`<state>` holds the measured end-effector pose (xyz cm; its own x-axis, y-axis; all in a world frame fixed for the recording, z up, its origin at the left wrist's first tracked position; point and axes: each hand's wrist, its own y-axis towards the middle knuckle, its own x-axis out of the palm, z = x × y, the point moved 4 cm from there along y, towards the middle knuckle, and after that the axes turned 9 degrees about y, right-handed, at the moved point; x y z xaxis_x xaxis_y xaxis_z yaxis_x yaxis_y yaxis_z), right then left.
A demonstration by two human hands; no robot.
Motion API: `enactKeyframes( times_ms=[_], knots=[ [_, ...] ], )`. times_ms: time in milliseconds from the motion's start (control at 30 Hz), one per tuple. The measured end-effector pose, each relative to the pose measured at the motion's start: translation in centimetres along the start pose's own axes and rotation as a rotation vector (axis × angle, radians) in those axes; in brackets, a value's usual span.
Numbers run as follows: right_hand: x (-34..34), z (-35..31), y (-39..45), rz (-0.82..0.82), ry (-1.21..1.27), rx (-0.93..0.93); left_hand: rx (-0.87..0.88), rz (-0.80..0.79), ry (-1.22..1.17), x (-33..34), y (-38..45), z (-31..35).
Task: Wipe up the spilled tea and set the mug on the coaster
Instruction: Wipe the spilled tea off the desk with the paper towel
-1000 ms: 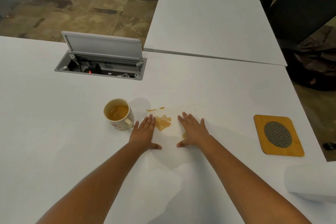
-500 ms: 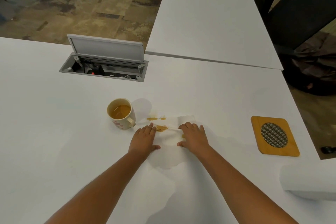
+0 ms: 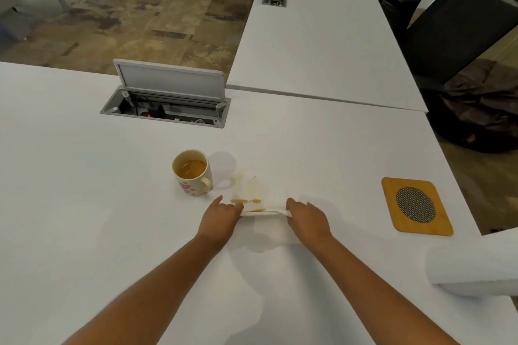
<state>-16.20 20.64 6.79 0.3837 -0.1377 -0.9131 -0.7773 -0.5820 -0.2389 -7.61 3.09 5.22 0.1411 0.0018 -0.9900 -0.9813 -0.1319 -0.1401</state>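
A cream mug with pink hearts, holding tea, stands on the white table. Right of it a faint tea smear marks the surface. A white paper towel with brown tea stains lies folded into a strip just below the smear. My left hand grips its left end and my right hand grips its right end, fingers curled over the fold. A yellow wooden coaster with a round mesh centre lies to the right, bare.
A paper towel roll lies at the near right edge. An open cable box with a raised lid is sunk into the table behind the mug. A second table adjoins at the back; black chairs stand right.
Both hands went from pressing flat on the towel to curling round it. They have dragged and folded it toward me, leaving a faint smear where the spill was.
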Motion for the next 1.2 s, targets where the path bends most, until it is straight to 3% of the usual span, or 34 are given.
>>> enactKeyframes(
  times_ms=[267,367,500,567,667,800,900,967,1067,1200],
  knots=[
    [-2.4,0.2,-0.8,0.227,0.57,0.383,-0.261,0.099,-0.358,-3.3,1.0,2.7],
    [-1.7,-0.9,-1.1,0.175,0.847,0.466,-0.289,0.08,-0.453,-3.5,1.0,4.8],
    [0.2,-3.0,-0.7,0.012,1.304,0.437,-0.35,-0.023,-0.624,-2.5,0.0,7.7],
    [0.7,-3.3,-0.6,-0.025,1.418,0.446,-0.267,-0.038,-0.652,-2.0,-0.3,8.7],
    [1.0,-2.8,-0.6,0.062,1.315,0.512,-0.066,-0.057,-0.677,-1.6,-0.1,8.7],
    [-0.1,-1.0,-0.2,0.327,1.229,0.574,0.065,-0.122,-0.588,-0.3,0.4,6.2],
    [-2.4,1.1,-0.3,0.5,1.037,0.52,-0.056,-0.013,-0.395,0.8,0.2,2.2],
    [-3.5,2.7,-0.4,0.568,0.894,0.427,-0.186,-0.035,-0.308,2.3,-0.9,-1.0],
    [-3.3,5.6,-0.9,0.528,0.606,0.367,-0.242,-0.082,-0.188,4.8,-3.9,-4.1],
    [1.0,6.7,-1.3,0.225,0.493,0.366,-0.218,-0.052,-0.147,5.7,-5.7,-5.5]
  ],
)
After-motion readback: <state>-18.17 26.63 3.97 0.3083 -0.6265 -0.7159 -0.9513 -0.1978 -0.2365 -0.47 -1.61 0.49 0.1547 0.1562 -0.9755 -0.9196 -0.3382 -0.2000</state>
